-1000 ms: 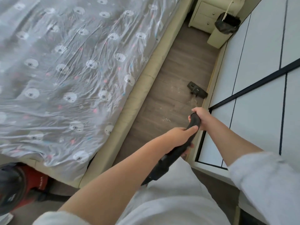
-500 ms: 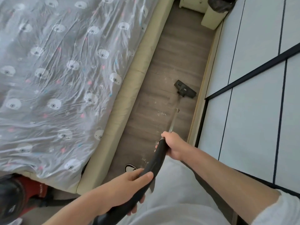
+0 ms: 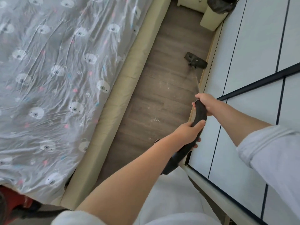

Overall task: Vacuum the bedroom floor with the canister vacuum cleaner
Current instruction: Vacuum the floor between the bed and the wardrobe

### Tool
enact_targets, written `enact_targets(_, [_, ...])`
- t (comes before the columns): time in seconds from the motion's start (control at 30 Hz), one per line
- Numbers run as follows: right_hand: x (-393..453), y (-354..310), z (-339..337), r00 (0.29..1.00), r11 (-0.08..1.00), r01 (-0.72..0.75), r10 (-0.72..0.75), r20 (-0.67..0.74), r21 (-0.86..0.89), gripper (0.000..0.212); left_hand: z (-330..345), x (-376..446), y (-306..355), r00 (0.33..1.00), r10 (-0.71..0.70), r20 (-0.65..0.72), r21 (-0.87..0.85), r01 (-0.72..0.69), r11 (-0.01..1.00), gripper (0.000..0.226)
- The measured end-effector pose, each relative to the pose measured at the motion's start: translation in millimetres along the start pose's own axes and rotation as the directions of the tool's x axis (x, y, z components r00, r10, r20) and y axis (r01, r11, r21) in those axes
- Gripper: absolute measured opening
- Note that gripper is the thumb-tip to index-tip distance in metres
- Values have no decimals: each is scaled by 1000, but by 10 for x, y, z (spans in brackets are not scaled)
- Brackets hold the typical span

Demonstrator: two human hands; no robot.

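Both hands grip the black curved vacuum handle (image 3: 200, 113). My right hand (image 3: 205, 102) holds its upper end where the thin metal wand (image 3: 196, 82) begins. My left hand (image 3: 186, 133) clasps the handle lower down, towards the hose. The wand runs forward to the dark floor nozzle (image 3: 195, 60), which rests on the wood floor (image 3: 155, 95) close to the wardrobe's base. White crumbs (image 3: 155, 119) lie scattered on the floor between the nozzle and me. The red canister (image 3: 11, 203) shows at the bottom left corner, partly cut off.
A bed (image 3: 56, 78) with a grey bear-print cover and beige frame (image 3: 123, 88) borders the narrow floor strip on the left. A white wardrobe (image 3: 253, 78) with black-trimmed doors lines the right. A cream bin (image 3: 212, 15) with a black bag and a nightstand stand at the far end.
The nozzle has slid forward and right along the wardrobe base after being pulled back. My left hand has moved up the handle, closer to my right hand.
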State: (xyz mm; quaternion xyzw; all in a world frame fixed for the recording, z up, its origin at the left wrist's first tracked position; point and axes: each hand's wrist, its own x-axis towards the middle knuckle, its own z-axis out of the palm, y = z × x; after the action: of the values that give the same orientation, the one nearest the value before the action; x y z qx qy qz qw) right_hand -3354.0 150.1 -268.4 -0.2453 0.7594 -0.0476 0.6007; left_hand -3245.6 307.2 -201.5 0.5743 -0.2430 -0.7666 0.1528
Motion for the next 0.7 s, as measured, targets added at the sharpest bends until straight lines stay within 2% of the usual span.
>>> enact_targets(0.2, [56, 102, 449, 999, 998, -10, 7, 41, 65, 25, -360, -156, -265, 995, 21, -99, 3, -21, 1000, 36])
enact_targets(0.37, [-526, 650, 1159, 986, 997, 29, -39, 160, 65, 30, -749, -1013, -867, 993, -23, -112, 35, 27, 999, 40])
enact_targets(0.47, [-1012, 1081, 1494, 975, 994, -9, -16, 220, 110, 38, -798, -1664, -1269, 988, -103, -118, -1, 103, 995, 40])
enact_targets(0.57, [-1522, 1477, 1701, 945, 983, -100, 46, 324, 154, 32, -810, -2355, -1557, 982, -177, -60, -55, 173, 983, 41])
enact_targets(0.7, [-2033, 1755, 1804, 893, 975, -195, 131, 430, 109, 21, -855, -3026, -1619, 966, -253, 56, -108, 257, 960, 42])
